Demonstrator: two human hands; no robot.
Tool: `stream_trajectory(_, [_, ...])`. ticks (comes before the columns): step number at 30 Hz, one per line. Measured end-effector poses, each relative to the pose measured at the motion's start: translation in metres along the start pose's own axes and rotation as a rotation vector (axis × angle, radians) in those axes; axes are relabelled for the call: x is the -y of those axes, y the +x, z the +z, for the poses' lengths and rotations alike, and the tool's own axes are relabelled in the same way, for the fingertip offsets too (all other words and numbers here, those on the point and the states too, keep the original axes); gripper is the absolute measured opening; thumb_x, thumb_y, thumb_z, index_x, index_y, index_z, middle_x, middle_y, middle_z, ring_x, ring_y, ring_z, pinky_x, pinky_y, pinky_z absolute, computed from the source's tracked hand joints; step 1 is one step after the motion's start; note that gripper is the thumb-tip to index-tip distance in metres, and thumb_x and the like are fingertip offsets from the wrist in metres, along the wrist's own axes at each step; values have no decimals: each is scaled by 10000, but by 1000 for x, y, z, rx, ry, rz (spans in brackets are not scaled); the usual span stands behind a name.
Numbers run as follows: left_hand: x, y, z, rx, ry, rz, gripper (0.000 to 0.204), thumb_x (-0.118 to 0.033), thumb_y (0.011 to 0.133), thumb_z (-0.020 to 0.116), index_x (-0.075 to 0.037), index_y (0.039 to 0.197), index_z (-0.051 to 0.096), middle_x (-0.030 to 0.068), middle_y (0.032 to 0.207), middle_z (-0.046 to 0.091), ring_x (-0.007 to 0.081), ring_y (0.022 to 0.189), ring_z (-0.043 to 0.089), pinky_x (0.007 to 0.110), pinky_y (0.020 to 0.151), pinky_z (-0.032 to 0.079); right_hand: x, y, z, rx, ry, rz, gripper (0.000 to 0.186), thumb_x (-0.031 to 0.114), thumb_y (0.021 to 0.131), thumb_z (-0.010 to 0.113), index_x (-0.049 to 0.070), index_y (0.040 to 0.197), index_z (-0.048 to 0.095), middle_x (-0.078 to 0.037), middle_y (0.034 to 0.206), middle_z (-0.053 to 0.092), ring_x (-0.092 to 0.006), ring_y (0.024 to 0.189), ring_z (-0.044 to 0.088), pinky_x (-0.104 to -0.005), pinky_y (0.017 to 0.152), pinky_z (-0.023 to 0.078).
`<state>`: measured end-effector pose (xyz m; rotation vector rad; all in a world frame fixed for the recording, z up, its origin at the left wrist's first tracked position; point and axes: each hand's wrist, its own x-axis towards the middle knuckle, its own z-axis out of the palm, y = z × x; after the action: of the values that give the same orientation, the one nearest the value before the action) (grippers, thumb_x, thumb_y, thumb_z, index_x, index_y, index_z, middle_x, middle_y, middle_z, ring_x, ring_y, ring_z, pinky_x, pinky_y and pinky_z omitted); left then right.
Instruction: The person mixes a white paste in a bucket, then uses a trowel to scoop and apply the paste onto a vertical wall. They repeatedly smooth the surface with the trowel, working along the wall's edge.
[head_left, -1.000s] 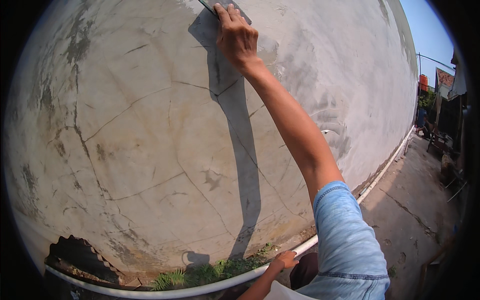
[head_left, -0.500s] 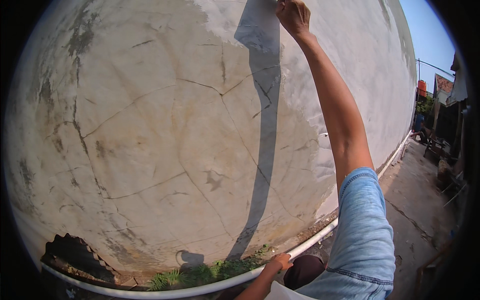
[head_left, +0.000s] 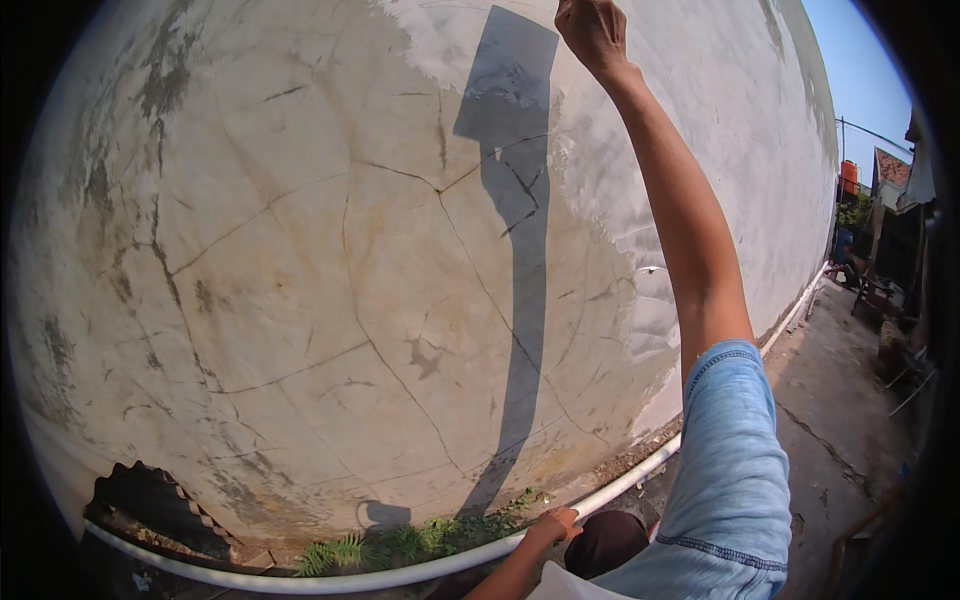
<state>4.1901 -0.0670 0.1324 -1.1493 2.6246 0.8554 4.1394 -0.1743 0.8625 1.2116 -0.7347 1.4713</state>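
Note:
My right hand (head_left: 595, 38) is raised at the top edge, its fingers closed in front of a tall wall (head_left: 290, 270). What it grips lies beyond the picture. Its shadow (head_left: 510, 60) on the wall has a broad, straight-edged rectangular shape, like a wide flat tool. Down low, my left hand (head_left: 556, 522) lies by my dark-clothed knee (head_left: 608, 545), just over a white pipe (head_left: 400, 580); its fingers reach out to the right with nothing visible in them. Smooth whitish coating (head_left: 720, 170) covers the wall's right side, while cracked, stained bare plaster fills the left.
Green ferns and weeds (head_left: 430, 540) grow along the wall's foot beside the pipe. A dark corrugated piece (head_left: 160, 510) stands at lower left. To the right runs a cracked concrete path (head_left: 820, 400), with clutter and a distant seated person (head_left: 852, 265) along it.
The shadow of the arm and tool has slid down and slightly left, so the tool's whole rectangular outline now shows. My right hand has shifted slightly right. My left hand has barely moved.

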Motion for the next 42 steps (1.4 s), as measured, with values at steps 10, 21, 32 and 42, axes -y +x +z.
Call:
stream_trajectory(10, [-8, -6, -7, -38, -10, -4, 525, -430, 879, 655, -74, 1260, 594, 180, 1294, 597, 353, 1227, 552, 462, 1011, 456, 112, -114, 3, -86, 95, -615, 547, 14, 893, 551, 241, 1388, 504, -107, 1266, 635, -272, 1085, 664, -368, 847, 594])
stream_trajectory(21, [7, 1, 6, -15, 15, 19, 571, -450, 879, 632, -78, 1306, 569, 177, 1293, 595, 353, 1234, 541, 486, 1008, 447, -42, 41, 66, 27, 41, 250, 155, 57, 855, 580, -46, 811, 688, -183, 643, 662, -229, 501, 632, -325, 438, 492])
stream_trajectory(32, [8, -11, -2, -88, -3, -11, 484, -406, 882, 644, -72, 1231, 605, 184, 1263, 612, 351, 1211, 566, 475, 1001, 461, 140, -35, 35, -186, 137, -500, 445, 13, 854, 528, 81, 1293, 553, -280, 1004, 654, -379, 855, 691, -398, 651, 591])
stream_trajectory(42, [0, 5, -9, 89, 37, -22, 625, -472, 908, 589, -137, 1423, 471, 163, 1431, 486, 323, 1340, 447, 499, 1086, 375, -8, 40, 48, -82, -59, -126, 204, 76, 887, 549, -30, 935, 717, -132, 562, 632, -186, 436, 579, -372, 407, 477])
